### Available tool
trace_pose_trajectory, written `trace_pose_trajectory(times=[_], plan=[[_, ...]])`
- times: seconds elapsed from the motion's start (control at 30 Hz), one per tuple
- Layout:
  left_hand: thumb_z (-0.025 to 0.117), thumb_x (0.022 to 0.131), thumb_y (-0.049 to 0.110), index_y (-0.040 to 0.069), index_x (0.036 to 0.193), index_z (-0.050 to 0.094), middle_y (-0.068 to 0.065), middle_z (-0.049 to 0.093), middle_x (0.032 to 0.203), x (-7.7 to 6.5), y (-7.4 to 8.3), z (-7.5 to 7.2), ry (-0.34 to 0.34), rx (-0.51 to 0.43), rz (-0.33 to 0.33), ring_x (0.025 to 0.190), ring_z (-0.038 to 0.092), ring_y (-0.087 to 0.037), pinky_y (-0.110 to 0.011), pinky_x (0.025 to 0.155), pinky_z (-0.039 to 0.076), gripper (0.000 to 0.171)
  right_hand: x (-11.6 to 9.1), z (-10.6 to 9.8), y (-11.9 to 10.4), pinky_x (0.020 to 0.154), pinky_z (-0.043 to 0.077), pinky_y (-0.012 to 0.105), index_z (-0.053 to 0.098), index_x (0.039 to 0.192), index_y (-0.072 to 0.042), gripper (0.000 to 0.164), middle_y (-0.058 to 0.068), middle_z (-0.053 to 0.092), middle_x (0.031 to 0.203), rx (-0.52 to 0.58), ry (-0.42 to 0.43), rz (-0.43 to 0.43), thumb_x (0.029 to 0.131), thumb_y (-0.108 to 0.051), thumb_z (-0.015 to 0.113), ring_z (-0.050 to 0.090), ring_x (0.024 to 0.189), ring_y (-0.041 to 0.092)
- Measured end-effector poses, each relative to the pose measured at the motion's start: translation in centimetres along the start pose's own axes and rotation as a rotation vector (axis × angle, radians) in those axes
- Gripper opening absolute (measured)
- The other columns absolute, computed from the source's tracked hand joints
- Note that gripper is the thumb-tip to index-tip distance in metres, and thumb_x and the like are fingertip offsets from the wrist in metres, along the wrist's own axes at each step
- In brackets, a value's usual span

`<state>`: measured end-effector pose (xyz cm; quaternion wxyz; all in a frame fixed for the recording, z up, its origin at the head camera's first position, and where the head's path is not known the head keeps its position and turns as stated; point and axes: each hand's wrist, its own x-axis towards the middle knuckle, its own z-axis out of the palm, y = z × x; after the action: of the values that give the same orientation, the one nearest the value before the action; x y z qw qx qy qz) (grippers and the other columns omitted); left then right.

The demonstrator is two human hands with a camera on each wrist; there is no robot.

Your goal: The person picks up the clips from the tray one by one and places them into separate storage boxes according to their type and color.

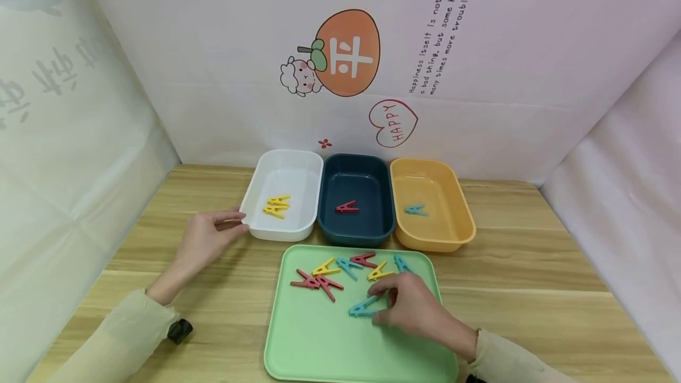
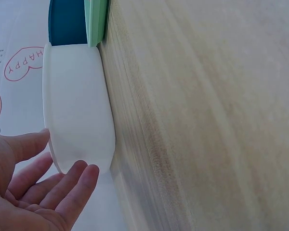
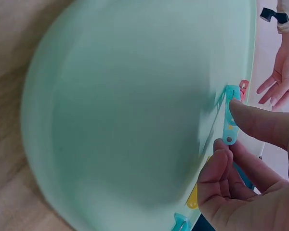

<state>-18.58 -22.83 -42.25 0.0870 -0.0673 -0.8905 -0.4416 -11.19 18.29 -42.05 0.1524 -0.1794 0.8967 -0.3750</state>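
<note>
Clothespin, light blue, pinched by the fingers of the right hand over the green tray.
Head: dragging could snag neighbouring clothespins. Left wrist: the left hand, fingers apart, could nudge the white bin. Right wrist: uneven pinching could twist the clothespin loose.

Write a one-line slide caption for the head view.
Right hand pinches a blue clothespin over the green tray; left hand touches the white bin.
</note>
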Motion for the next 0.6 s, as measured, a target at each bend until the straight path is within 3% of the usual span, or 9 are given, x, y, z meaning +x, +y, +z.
trace_pose_trajectory(times=[0.2, 0.6], plan=[[0.081, 0.094, 0.011, -0.007, 0.117, 0.076, -0.024, 0.064, 0.137, 0.01, 0.08, -0.07, -0.002, 0.000, -0.005, 0.104, 0.075, -0.038, -0.034, 0.080, 0.064, 0.030, 0.03, -0.15, 0.46, 0.055, 0.045, 0.025, 0.083, 0.102, -0.011, 0.030, -0.003, 0.063, 0.070, 0.097, -0.002, -0.007, 0.075, -0.009, 0.095, 0.054, 0.061, 0.013], [0.081, 0.094, 0.011, -0.007, 0.117, 0.076, -0.024, 0.065, 0.136, 0.06, 0.04, 0.00, 0.001, -0.011, -0.002, 0.105, 0.075, -0.038, -0.033, 0.080, 0.064, 0.030, 0.15, -0.30, 0.67, 0.055, 0.044, 0.024, 0.083, 0.104, -0.008, 0.033, -0.002, 0.064, 0.069, 0.121, 0.004, 0.001, 0.074, -0.009, 0.096, 0.053, 0.061, 0.013]])
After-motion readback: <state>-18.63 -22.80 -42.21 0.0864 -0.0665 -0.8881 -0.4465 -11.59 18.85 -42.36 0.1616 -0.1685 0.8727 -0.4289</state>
